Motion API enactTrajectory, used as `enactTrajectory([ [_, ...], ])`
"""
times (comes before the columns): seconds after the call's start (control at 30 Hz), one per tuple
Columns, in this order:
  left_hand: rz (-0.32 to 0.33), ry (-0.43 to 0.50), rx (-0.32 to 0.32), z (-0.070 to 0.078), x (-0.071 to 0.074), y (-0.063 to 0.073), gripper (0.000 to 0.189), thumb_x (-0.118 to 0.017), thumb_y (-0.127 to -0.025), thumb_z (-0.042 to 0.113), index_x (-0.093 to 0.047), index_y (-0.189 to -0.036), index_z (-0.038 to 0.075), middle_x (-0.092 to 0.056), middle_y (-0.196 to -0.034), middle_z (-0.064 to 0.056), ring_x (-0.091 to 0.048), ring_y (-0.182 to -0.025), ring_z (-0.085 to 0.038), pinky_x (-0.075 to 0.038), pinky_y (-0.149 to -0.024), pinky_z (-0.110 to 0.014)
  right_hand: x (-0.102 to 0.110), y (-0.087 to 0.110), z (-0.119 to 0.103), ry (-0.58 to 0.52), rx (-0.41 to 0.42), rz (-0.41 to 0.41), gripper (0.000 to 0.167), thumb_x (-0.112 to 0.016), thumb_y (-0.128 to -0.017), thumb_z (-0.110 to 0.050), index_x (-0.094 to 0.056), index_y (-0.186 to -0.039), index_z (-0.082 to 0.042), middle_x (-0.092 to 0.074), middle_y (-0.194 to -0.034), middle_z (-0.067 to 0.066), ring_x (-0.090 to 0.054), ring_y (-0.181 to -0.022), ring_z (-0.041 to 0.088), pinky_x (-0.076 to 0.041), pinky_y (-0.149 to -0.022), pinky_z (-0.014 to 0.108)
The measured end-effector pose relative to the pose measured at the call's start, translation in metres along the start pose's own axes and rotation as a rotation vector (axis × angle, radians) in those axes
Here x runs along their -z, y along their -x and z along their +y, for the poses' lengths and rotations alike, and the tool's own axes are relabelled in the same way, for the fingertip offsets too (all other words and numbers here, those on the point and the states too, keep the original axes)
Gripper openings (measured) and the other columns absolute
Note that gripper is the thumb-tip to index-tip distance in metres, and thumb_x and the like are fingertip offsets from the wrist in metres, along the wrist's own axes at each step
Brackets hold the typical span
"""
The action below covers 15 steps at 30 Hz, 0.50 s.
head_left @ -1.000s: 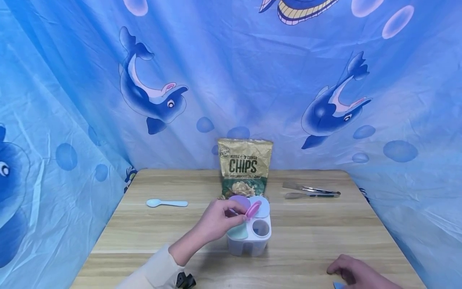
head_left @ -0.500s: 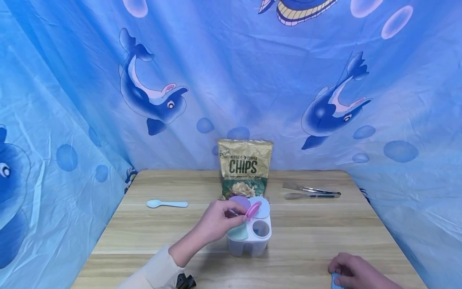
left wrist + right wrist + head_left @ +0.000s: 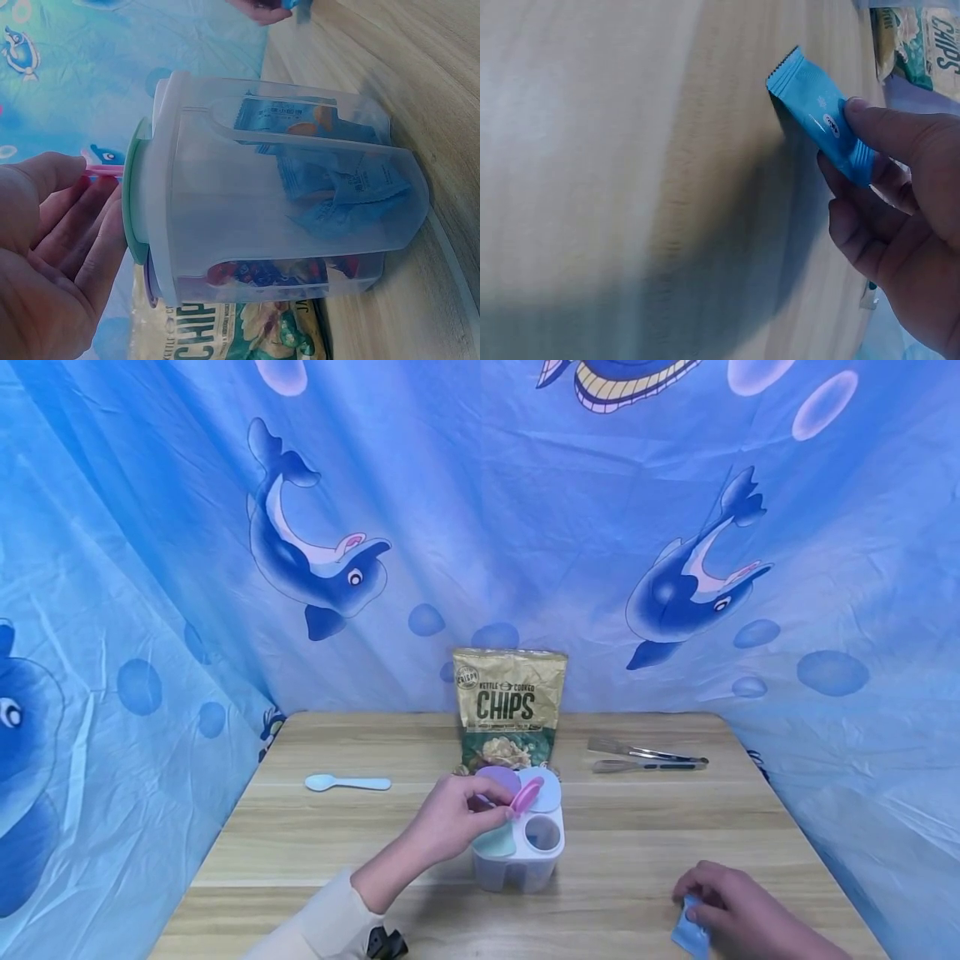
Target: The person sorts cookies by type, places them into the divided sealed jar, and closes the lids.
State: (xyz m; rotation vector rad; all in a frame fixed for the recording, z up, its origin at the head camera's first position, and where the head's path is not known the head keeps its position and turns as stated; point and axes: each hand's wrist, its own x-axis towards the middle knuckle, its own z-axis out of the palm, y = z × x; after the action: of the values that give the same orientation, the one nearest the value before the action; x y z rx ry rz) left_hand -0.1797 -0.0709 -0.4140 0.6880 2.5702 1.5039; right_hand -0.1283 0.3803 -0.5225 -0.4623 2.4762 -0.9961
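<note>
My left hand (image 3: 450, 818) pinches a pink lid (image 3: 527, 797) tilted up over a clear four-part container (image 3: 525, 872) with a white top. Beside the lid, one round opening (image 3: 542, 833) is uncovered. A purple lid (image 3: 497, 777), a light blue lid (image 3: 542, 789) and a green lid (image 3: 495, 841) cover the other openings. Through the wall, the left wrist view shows blue packets (image 3: 337, 172) and red and dark blue wrapped pieces (image 3: 270, 271). Near the front right of the table, my right hand (image 3: 731, 906) pinches a small blue sealed packet (image 3: 821, 116) between thumb and fingers.
Behind the container a chips bag (image 3: 510, 706) stands upright. A light blue spoon (image 3: 347, 782) lies on the wooden table (image 3: 622, 852) to the left. To the right rest tongs (image 3: 648, 760). A blue dolphin-print curtain (image 3: 510, 527) surrounds the table.
My right hand has taken up the blue packet and moved slightly up and left with it, so more of the packet shows. The left hand and pink lid stay in place.
</note>
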Motion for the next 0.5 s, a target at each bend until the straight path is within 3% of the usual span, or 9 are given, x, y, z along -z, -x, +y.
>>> enactTrajectory([
  [0.27,0.005,-0.009,-0.005,0.000,0.000,-0.001,0.011,-0.077,-0.089,0.018,-0.080,-0.100,0.019,-0.077,-0.096,0.006,-0.069,-0.082,-0.009,-0.059,-0.074,-0.025,0.007,-0.013,-0.021,0.053,0.224,0.142,0.034,-0.073,-0.095,-0.017,-0.066,-0.125,-0.003,-0.071,-0.108,0.003,-0.062,-0.091,0.000,-0.055,-0.068,0.024],
  [0.5,0.006,-0.011,-0.007,-0.001,0.000,0.000,0.011,-0.077,-0.089,0.019,-0.080,-0.099,0.020,-0.077,-0.095,0.007,-0.069,-0.081,-0.009,-0.058,-0.073,-0.025,0.018,-0.026,-0.056,0.106,0.237,0.288,0.030,-0.075,-0.094,-0.017,-0.067,-0.122,-0.008,-0.071,-0.101,-0.008,-0.064,-0.089,-0.001,-0.056,-0.066,0.024],
])
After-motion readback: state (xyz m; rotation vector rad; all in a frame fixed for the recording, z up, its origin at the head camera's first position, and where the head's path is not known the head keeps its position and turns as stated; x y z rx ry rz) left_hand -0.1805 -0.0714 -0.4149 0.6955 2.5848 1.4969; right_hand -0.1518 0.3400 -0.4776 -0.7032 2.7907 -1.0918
